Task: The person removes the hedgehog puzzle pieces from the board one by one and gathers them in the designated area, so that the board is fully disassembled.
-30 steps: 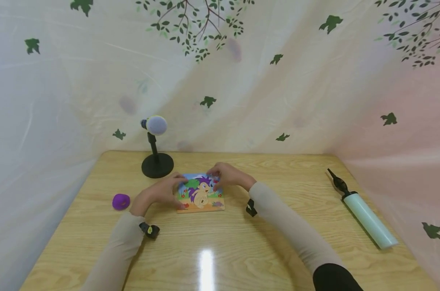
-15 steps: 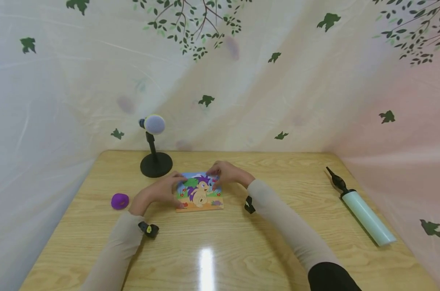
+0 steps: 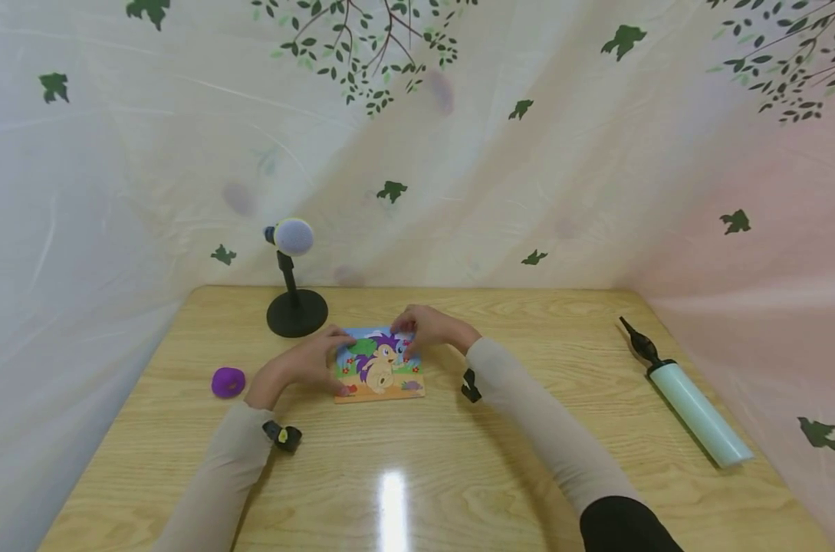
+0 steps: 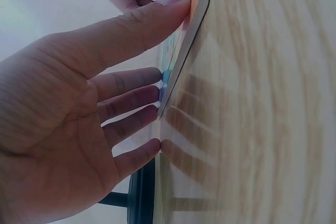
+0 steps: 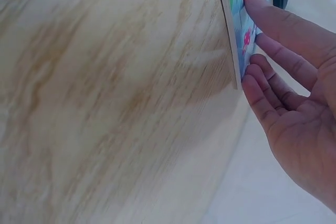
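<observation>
A square picture puzzle board (image 3: pixel 379 368) with a purple-spined cartoon animal lies flat on the wooden table (image 3: pixel 417 460), mid-table. My left hand (image 3: pixel 305 362) rests at its left edge. In the left wrist view the straight fingers (image 4: pixel 137 99) touch the board's edge (image 4: pixel 185 51) and the thumb lies on its top. My right hand (image 3: pixel 431 328) is at the board's far right corner. In the right wrist view its straight fingertips (image 5: pixel 258 80) touch the board's side (image 5: pixel 232 30) and the thumb lies on the picture. Neither hand has lifted the board.
A microphone (image 3: pixel 293 237) on a black round stand (image 3: pixel 297 313) stands just behind the board, left. A purple lump (image 3: pixel 228 382) lies left of my left hand. A pale green hand pump (image 3: pixel 693 410) lies near the right edge. Leaf-printed sheeting (image 3: pixel 458 153) surrounds the table.
</observation>
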Action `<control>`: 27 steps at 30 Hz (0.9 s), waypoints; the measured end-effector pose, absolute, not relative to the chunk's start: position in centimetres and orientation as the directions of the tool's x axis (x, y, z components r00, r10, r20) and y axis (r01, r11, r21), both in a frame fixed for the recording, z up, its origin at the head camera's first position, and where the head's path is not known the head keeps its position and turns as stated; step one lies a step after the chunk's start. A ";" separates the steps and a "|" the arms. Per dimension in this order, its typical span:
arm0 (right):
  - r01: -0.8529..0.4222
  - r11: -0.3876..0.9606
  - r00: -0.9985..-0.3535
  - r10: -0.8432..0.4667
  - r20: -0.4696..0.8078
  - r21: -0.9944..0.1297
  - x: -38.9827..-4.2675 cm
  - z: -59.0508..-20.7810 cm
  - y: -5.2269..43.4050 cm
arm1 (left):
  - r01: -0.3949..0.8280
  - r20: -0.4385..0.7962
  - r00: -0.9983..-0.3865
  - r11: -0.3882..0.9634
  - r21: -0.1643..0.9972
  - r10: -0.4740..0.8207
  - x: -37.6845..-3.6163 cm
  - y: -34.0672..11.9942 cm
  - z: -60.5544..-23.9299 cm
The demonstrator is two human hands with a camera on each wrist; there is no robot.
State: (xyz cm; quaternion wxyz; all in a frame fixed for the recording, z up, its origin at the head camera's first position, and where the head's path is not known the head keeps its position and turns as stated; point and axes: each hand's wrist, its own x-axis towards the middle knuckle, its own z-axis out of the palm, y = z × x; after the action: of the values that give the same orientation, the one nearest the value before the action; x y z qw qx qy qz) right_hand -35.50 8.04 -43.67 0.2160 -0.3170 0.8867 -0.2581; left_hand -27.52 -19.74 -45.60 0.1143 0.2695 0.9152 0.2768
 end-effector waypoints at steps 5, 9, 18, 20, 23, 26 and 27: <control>-0.456 0.656 -0.696 -0.684 -0.218 -0.602 -35.9 -43.8 7.9 | 0.424 -0.064 -0.831 0.704 0.570 0.552 -27.5 -19.7 -45.6; -0.456 0.648 -0.689 -0.691 -0.218 -0.610 -36.0 -44.0 7.9 | 0.419 -0.071 -0.833 0.708 0.569 0.549 -27.4 -19.6 -45.5; -0.446 0.644 -0.691 -0.689 -0.218 -0.622 -36.2 -44.2 7.8 | 0.416 -0.086 -0.831 0.716 0.560 0.550 -27.5 -19.5 -45.4; -0.447 0.644 -0.691 -0.689 -0.217 -0.620 -36.2 -44.2 7.8 | 0.415 -0.088 -0.831 0.717 0.561 0.549 -27.5 -19.4 -45.5; -0.446 0.646 -0.694 -0.687 -0.217 -0.619 -36.2 -44.2 7.8 | 0.416 -0.086 -0.832 0.717 0.559 0.549 -27.5 -19.4 -45.5; -0.445 0.649 -0.697 -0.684 -0.217 -0.617 -36.3 -44.3 7.7 | 0.416 -0.081 -0.833 0.718 0.558 0.547 -27.5 -19.4 -45.5; -0.445 0.650 -0.698 -0.683 -0.217 -0.616 -36.3 -44.3 7.7 | 0.417 -0.080 -0.834 0.719 0.556 0.546 -27.5 -19.4 -45.5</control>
State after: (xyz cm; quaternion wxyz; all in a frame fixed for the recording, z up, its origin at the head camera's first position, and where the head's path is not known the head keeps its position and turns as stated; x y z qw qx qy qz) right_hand -36.31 7.72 -44.27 0.2209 -0.3200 0.8812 -0.2691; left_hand -27.52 -19.44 -45.47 0.1202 0.2619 0.9192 0.2684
